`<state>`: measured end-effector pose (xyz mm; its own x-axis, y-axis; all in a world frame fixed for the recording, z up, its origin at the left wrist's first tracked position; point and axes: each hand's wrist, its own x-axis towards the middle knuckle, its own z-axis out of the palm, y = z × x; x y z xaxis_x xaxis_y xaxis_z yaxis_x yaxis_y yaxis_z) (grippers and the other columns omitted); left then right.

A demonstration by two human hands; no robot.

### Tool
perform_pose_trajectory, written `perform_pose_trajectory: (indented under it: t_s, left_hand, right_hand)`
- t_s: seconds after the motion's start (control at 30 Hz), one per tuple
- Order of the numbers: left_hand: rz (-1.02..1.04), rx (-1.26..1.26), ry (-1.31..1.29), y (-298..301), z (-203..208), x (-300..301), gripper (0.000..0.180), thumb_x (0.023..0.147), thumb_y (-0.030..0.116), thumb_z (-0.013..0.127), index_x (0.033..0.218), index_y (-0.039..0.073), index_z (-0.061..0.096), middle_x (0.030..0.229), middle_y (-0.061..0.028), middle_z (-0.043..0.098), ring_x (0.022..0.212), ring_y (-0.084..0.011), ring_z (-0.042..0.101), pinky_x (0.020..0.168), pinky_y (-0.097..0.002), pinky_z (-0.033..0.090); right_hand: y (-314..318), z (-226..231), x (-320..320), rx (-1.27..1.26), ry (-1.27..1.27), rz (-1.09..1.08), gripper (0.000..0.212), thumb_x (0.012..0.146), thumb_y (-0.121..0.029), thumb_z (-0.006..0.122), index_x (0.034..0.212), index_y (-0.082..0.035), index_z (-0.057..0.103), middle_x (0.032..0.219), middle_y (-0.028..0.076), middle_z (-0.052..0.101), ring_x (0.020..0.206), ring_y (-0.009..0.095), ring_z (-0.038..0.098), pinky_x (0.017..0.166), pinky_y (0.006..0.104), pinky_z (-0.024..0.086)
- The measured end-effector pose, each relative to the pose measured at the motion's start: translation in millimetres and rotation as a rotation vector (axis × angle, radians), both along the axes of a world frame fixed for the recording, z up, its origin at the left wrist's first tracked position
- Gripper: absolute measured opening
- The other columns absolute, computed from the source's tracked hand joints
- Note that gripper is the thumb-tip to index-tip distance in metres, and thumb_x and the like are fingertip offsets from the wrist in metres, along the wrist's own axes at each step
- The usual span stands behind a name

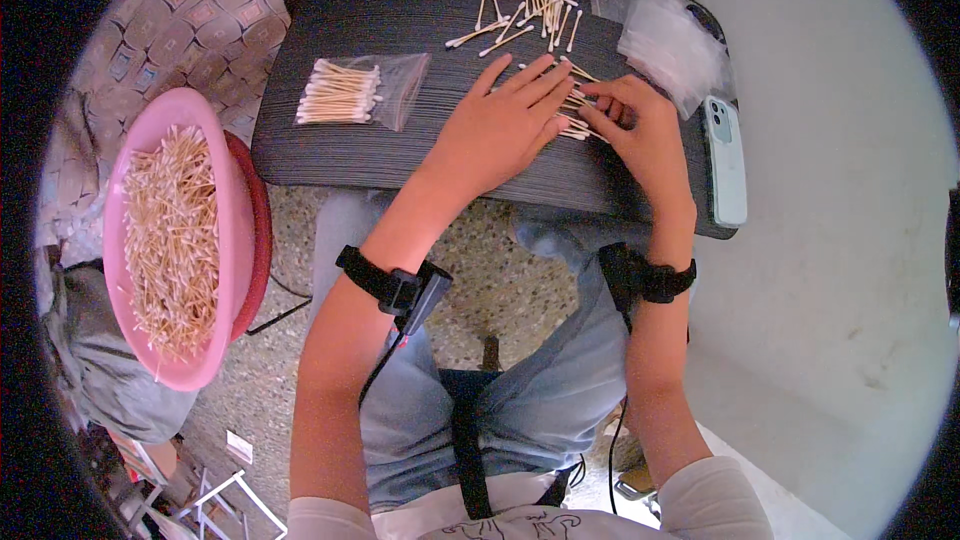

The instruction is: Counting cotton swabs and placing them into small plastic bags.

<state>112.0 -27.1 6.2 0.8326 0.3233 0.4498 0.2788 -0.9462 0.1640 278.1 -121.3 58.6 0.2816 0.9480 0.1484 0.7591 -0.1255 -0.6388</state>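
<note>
Both hands (575, 125) open, flat over small heap of cotton swabs (572, 127) on counter (330, 155); swabs between fingertips, long axes leftward-away.

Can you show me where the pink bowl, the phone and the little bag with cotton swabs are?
pink bowl (232, 230), head view, on its right rim.
phone (726, 155), head view, middle of its back.
bag of cotton swabs (400, 90), head view, on its clear plastic end.
</note>
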Motion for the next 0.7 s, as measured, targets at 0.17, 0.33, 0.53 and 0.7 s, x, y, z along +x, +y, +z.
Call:
perform_pose_trajectory:
  t_s: [0.17,0.33,0.53,0.7]
  left_hand:
    - [-0.019,-0.078,-0.02,0,3,2,0.042,0.095,0.029,0.049,0.13,0.007,0.05,0.139,-0.0094,0.046,0.131,-0.0247,0.04,0.11,-0.0445,0.03]
    - [-0.05,-0.106,-0.065,1,3,2,0.041,0.094,0.027,0.051,0.129,0.006,0.051,0.135,-0.012,0.049,0.129,-0.0271,0.043,0.108,-0.0438,0.033]
    - [-0.05,-0.04,-0.072,0,-1,1,0.041,0.094,0.027,0.05,0.129,0.007,0.051,0.137,-0.0122,0.047,0.129,-0.0271,0.043,0.109,-0.0427,0.032]
    - [-0.029,-0.028,-0.056,-4,3,1,0.041,0.094,0.028,0.051,0.129,0.008,0.052,0.138,-0.0123,0.047,0.128,-0.0274,0.043,0.109,-0.043,0.033]
  right_hand:
    - [0,-9,10,0.171,-0.142,0.104,0.015,0.081,-0.007,0.064,0.095,-0.003,0.069,0.087,0.013,0.061,0.079,0.031,0.059,0.072,0.0372,0.048]
    - [2,-13,11,0.179,-0.104,0.109,0.011,0.084,-0.006,0.06,0.092,-0.002,0.067,0.087,0.014,0.06,0.084,0.033,0.059,0.076,0.0383,0.048]
    - [4,-15,13,0.204,-0.139,0.093,0.009,0.084,-0.007,0.06,0.089,-0.002,0.066,0.087,0.014,0.06,0.084,0.033,0.059,0.077,0.0386,0.047]
    - [10,-22,10,0.3,-0.189,0.045,0.009,0.084,-0.006,0.059,0.088,-0.004,0.067,0.087,0.014,0.06,0.086,0.033,0.057,0.079,0.0399,0.046]
